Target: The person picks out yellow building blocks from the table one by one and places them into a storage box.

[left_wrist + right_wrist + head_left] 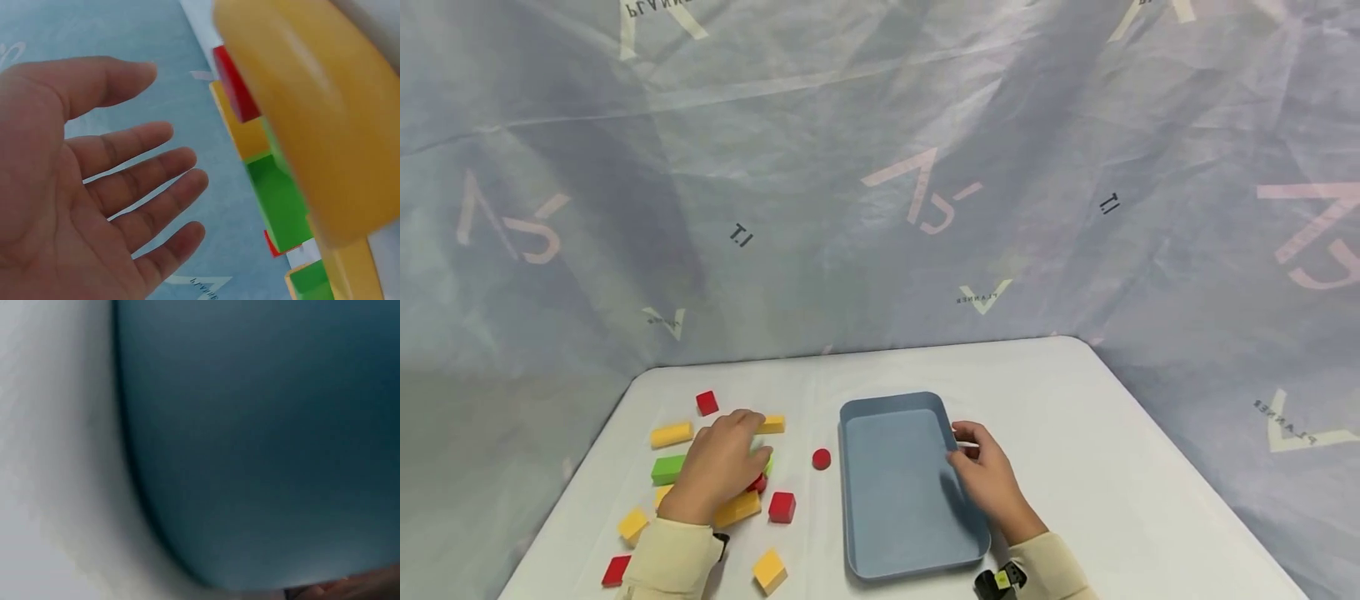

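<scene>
My left hand (722, 462) hovers over the scattered toy blocks at the left of the table, and the left wrist view shows its fingers spread with nothing in them. Close to its wrist lies a yellow block with a curved face (312, 119). A green block (278, 203) and a red block (235, 84) sit beyond it. Under the hand, some blocks are partly hidden. At the right rim of a blue-grey tray (902, 492), my right hand (988, 479) pinches the edge, thumb over the rim and fingers outside. The tray's wall (250, 456) fills most of the right wrist view.
Around the left hand lie a red cube (782, 507), a yellow cube (770, 571), a red disc (822, 459), a yellow cylinder (672, 434) and a green block (667, 469). The white table (1112, 467) meets a grey printed sheet (850, 208) behind.
</scene>
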### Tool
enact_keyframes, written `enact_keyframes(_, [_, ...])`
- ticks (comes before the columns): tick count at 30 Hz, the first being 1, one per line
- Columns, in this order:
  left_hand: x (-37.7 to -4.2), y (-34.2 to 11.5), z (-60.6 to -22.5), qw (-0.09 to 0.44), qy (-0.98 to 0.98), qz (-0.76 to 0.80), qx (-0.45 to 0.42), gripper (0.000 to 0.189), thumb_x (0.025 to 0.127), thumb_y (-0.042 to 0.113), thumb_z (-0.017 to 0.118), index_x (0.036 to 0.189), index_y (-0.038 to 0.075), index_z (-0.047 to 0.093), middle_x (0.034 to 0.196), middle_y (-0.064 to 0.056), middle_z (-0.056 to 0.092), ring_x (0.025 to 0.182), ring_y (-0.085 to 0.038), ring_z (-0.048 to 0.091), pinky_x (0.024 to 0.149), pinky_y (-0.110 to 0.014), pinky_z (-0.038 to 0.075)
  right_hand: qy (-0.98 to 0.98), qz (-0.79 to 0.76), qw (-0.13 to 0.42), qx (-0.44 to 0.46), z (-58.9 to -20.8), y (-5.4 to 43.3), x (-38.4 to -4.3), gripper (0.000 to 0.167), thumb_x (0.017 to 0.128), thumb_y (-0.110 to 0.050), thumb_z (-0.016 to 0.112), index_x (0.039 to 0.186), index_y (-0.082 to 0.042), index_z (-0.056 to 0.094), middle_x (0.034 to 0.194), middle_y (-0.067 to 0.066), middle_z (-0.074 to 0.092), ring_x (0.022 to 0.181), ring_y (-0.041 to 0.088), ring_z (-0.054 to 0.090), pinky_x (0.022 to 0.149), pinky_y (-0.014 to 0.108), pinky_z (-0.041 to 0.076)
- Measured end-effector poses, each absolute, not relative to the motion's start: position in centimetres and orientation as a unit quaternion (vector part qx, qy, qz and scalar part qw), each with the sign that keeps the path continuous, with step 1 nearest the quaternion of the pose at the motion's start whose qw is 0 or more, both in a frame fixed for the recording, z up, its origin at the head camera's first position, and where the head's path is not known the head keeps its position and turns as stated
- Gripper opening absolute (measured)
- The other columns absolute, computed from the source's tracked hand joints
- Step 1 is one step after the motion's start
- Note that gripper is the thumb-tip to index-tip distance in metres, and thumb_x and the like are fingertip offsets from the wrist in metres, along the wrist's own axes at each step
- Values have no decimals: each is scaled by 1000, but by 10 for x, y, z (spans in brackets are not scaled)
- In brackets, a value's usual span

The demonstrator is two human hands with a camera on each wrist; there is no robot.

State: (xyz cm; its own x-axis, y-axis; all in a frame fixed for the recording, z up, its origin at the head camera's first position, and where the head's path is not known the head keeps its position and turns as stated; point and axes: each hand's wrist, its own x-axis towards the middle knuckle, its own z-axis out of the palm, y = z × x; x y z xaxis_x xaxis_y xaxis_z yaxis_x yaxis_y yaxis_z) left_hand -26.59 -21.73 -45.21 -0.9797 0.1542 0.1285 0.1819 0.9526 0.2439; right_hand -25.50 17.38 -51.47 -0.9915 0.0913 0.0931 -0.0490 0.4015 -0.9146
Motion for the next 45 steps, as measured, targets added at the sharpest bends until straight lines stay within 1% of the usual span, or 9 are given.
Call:
enact_keyframes(4, [-272, -217, -456, 36, -988, -125, -78, 54, 92, 28, 76, 138, 3, 62, 139, -18, 62, 126, -41, 59, 105, -65, 45, -825, 561, 61, -24, -519, 174, -257, 48, 95, -7, 65, 142, -6, 55, 129, 15, 64, 111, 25, 65, 87, 33, 52])
enact_keyframes(8, [-279, -218, -460, 17, -989, -124, -78, 55, 92, 28, 76, 140, 5, 61, 140, -16, 62, 128, -39, 59, 105, -67, 44, -831, 553, 58, -30, -521, 176, -258, 48, 95, -9, 64, 142, -6, 55, 128, 14, 64, 109, 24, 65, 86, 33, 52])
enact_keyframes(18, [-294, -225, -465, 17, -992, -81, -98, 53, 90, 26, 78, 135, 2, 64, 132, -16, 66, 120, -38, 64, 100, -66, 48, -839, 539, 62, -29, -525, 177, -260, 44, 94, -8, 66, 138, -3, 61, 124, 12, 68, 108, 21, 65, 87, 29, 53])
enact_keyframes(21, [-298, -228, -466, 19, -992, -71, -102, 53, 89, 25, 77, 134, 1, 64, 130, -16, 67, 118, -38, 64, 99, -66, 48, -842, 535, 61, -29, -524, 177, -259, 42, 95, -8, 65, 137, -2, 62, 124, 12, 68, 109, 21, 64, 88, 31, 53])
enact_keyframes(25, [-301, -229, -466, 31, -991, -61, -117, 48, 88, 22, 77, 130, 0, 67, 124, -16, 69, 110, -36, 67, 95, -63, 51, -847, 528, 56, -26, -523, 178, -258, 41, 95, -9, 64, 136, -2, 64, 126, 13, 69, 111, 23, 65, 91, 37, 54])
enact_keyframes(29, [-304, -230, -467, 34, -990, -52, -126, 37, 87, 18, 77, 120, 1, 72, 115, -13, 70, 97, -28, 68, 88, -55, 57, -851, 523, 54, -23, -523, 178, -259, 39, 96, -9, 63, 134, -1, 65, 127, 14, 70, 113, 25, 66, 92, 39, 55])
enact_keyframes(35, [-306, -233, -470, 42, -990, -37, -129, 24, 86, 11, 78, 109, 4, 75, 98, -7, 67, 75, -18, 60, 74, -45, 60, -853, 518, 50, -28, -528, 175, -257, 38, 97, -11, 63, 134, -3, 65, 126, 11, 70, 112, 23, 66, 92, 39, 55])
enact_keyframes(41, [-311, -230, -471, 49, -990, -14, -128, 25, 84, 11, 84, 106, 4, 76, 85, -5, 63, 67, -17, 55, 69, -44, 62, -860, 507, 52, -28, -526, 177, -257, 40, 96, -11, 62, 135, -2, 65, 128, 13, 70, 115, 25, 66, 96, 45, 55])
enact_keyframes(45, [-314, -226, -467, 46, -992, -8, -116, 27, 81, 10, 87, 105, 5, 76, 81, -5, 62, 66, -18, 54, 68, -45, 62, -859, 508, 50, -29, -523, 178, -259, 42, 97, -12, 61, 137, -2, 63, 130, 14, 69, 118, 26, 65, 100, 47, 54])
